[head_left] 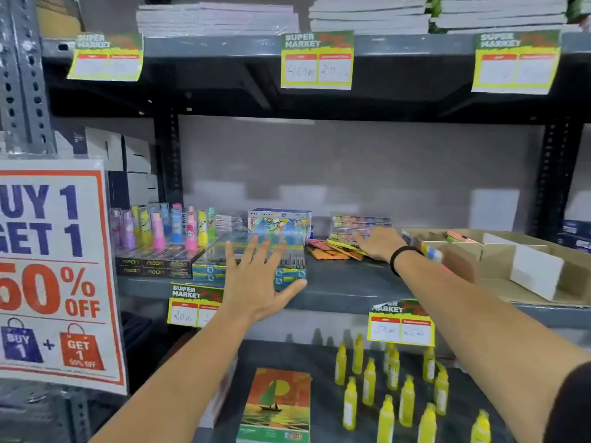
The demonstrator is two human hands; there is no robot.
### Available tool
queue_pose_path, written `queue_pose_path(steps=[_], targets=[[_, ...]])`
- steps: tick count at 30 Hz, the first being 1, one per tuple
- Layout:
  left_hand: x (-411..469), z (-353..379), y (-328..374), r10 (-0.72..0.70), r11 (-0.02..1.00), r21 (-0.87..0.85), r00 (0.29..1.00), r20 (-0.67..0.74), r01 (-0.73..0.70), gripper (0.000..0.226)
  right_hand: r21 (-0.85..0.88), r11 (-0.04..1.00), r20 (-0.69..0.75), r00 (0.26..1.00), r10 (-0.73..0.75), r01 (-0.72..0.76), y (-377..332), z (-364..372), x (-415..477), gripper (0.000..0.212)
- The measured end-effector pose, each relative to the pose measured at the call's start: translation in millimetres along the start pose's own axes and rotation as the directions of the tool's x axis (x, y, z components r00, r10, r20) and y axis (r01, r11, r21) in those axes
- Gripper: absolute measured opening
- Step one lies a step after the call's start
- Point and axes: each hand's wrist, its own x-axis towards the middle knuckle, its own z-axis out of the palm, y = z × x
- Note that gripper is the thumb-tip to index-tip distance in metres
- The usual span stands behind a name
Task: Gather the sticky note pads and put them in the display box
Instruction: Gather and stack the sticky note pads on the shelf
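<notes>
1. Grey metal makes up the middle shelf [345, 292], and its front lip runs bare between the blue pen boxes [291, 276] at 9 o'clock and the cardboard display box [531, 276] at 3 o'clock; that open strip is your clearest room to move.
2. Your right hand [379, 244] lies palm down with fingers loosely spread on the sticky note pads [335, 249], a loose orange, pink and yellow pile toward the back of the shelf. Whether your fingers have closed on any pad cannot be told; the hand covers the pile's right end.
3. A black band [403, 255] circles your right wrist, and one multicoloured pad [430, 251] stands tilted just beside it, at the display box's left wall.
4. The display box has low dividers; its compartments at 3 o'clock look mostly open, and a few pink and green items [457, 235] lie at the back. Its right edge is cut off by the frame.
5. Your left hand [256, 276] hovers fully open, fingers splayed, in front of the pen boxes, holding nothing. It hides part of their tops.
6. At 12 o'clock from the pile, clear cases of coloured pieces [361, 223] stand close behind, so room is tight at the back.
7. The upper shelf [256, 46] overhangs with hanging price tags [316, 60]; their writing is too blurred to read.
8. At 9 o'clock a promotional sign [54, 273] blocks the left side, its left edge cut off.
9. At 6 o'clock, yellow bottles [387, 388] crowd the lower shelf beneath your right forearm.
</notes>
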Motion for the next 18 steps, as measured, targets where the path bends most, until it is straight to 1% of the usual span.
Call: queue_pose_path(steps=[1, 3, 4, 5, 6, 9, 11, 13, 16, 18], targets=[[-1.5, 0.4, 0.7, 0.002, 1.0, 0.006, 1.0, -0.01, -0.002, 0.1, -0.018, 1.0, 0.034, 0.999, 0.018, -0.017, 1.5, 4.1, 3.1, 0.065], [-1.4, 6.9, -0.7, 0.038, 0.999, 0.001, 0.993, -0.108, -0.038, 0.095, -0.008, 0.997, 0.102, 0.992, 0.081, -0.081, 4.4, 15.7, 9.5, 0.065], [-1.6, 11.0, -1.7, 0.063, 0.998, 0.03, 0.983, -0.172, -0.058, 0.091, -0.018, 0.993, 0.143, 0.983, 0.117, -0.115, 5.0, 19.0, 8.8, 0.065], [-0.6, 14.6, -2.8, 0.082, 0.997, 0.027, 0.974, -0.212, -0.078, 0.089, -0.038, 0.993, 0.167, 0.979, 0.117, -0.112, 6.6, 25.9, 12.2, 0.064], [0.2, 17.2, -3.4, 0.093, 0.996, 0.029, 0.968, -0.234, -0.089, 0.087, -0.043, 0.993, 0.168, 0.979, 0.118, -0.112, 7.3, 30.1, 14.3, 0.063], [0.0, 19.5, -5.7, 0.111, 0.994, 0.037, 0.948, -0.299, -0.105, 0.085, -0.076, 0.993, 0.063, 0.994, 0.09, -0.085, 9.4, 32.7, 19.3, 0.06], [-0.1, 22.8, -5.9, 0.115, 0.993, 0.038, 0.946, -0.302, -0.109, 0.085, -0.088, 0.991, 0.011, 0.995, 0.102, -0.101, 11.2, 32.1, 24.1, 0.059], [-0.7, 23.7, -6.5, 0.116, 0.993, 0.033, 0.939, -0.324, -0.111, 0.086, -0.131, 0.985, 0.007, 0.993, 0.116, -0.114, 11.1, 28.4, 26.1, 0.057], [-0.6, 25.2, -6.7, 0.117, 0.993, 0.03, 0.935, -0.335, -0.113, 0.086, -0.218, 0.967, 0.041, 0.989, 0.144, -0.132, 8.6, 26.6, 27.5, 0.052], [-0.8, 24.3, -5.9, 0.12, 0.993, 0.038, 0.927, -0.355, -0.114, 0.086, -0.267, 0.955, 0.036, 0.989, 0.146, -0.131, 6.8, 25.9, 27.4, 0.045]])
